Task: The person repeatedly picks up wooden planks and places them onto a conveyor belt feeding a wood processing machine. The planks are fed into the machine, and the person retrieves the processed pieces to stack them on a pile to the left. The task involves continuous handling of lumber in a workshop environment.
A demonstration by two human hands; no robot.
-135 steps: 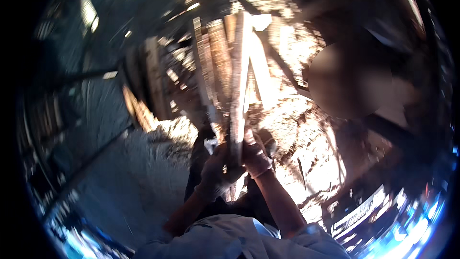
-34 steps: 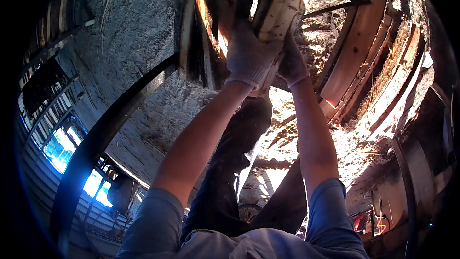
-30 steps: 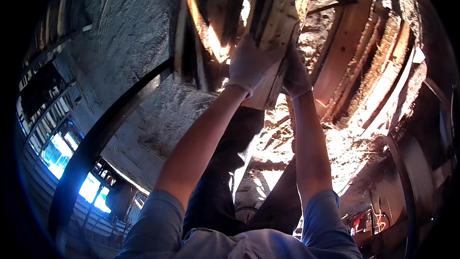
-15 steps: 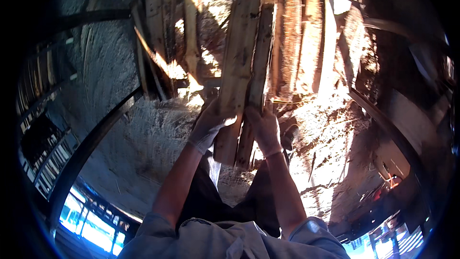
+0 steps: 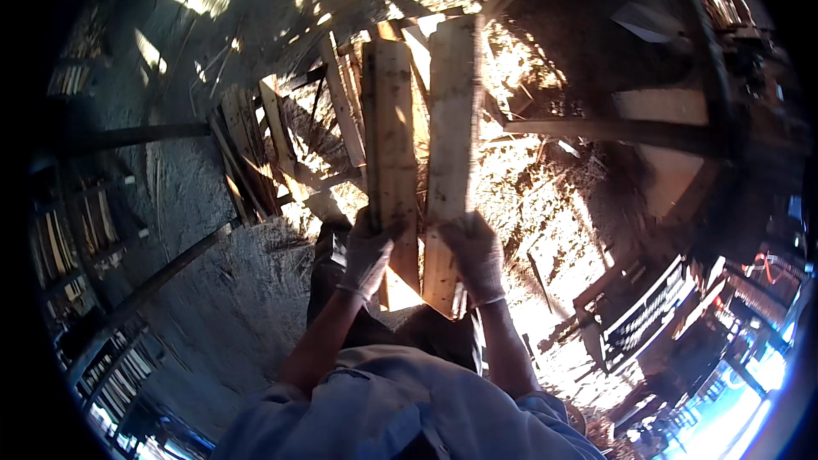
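In front of me I hold two long wooden planks, their far ends pointing away from my body. My left hand (image 5: pixel 366 260), in a pale glove, is closed around the near part of the left plank (image 5: pixel 394 140). My right hand (image 5: pixel 474 260), also gloved, grips the right plank (image 5: pixel 452 111) by its outer edge near the close end. A narrow gap runs between the planks. Most of the fingers are hidden on the far sides or undersides of the wood.
More boards (image 5: pixel 247 140) lie on the ground ahead to the left. A dark beam (image 5: pixel 613 132) crosses at the right, and a thin rail (image 5: pixel 175 264) slants at the left. Sunlit debris (image 5: pixel 545 196) covers the ground to the right. Slatted stacks (image 5: pixel 77 230) stand far left.
The view has swung, so the ground boards now sit farther left. Both planks have moved with my hands; the gap between them has widened and their far ends are raised closer to me.
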